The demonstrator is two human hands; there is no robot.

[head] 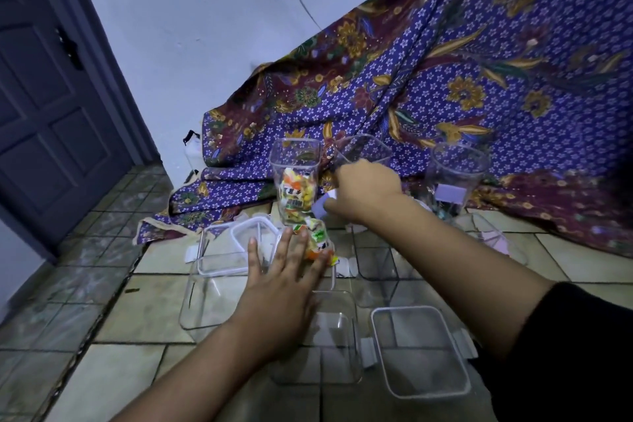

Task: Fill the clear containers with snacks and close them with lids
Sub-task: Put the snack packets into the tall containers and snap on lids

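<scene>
Dark blue-grey wood fills the far left, a panelled door (51,106) standing beside a pale wall (191,27), with worn floor tiles (102,284) running out from under it. Moving in, a clear tub (205,301) sits on the tiles with a white-rimmed lid (253,233) resting just behind it. The left hand (284,284) is spread flat above the tubs, fingers splayed and gripping nothing, its fingertips touching a bright orange and green snack packet (318,243) that lies on the floor. Right behind that packet stands a tall square jar (296,178), upright, with more wrapped snacks (296,195) piled in its lower half and its mouth uncovered. Just to the right, the right hand (368,188) is curled down beside the jar; something pale shows under it, but I cannot tell whether it is being held. Behind that hand is a second tall jar (363,151), and further right a third one (459,175), both bare of lids. Nearer me, low on the right, another lid (421,349) lies flat on the tiles. A purple flowered cloth (479,79) drapes across the whole background on the right.
</scene>
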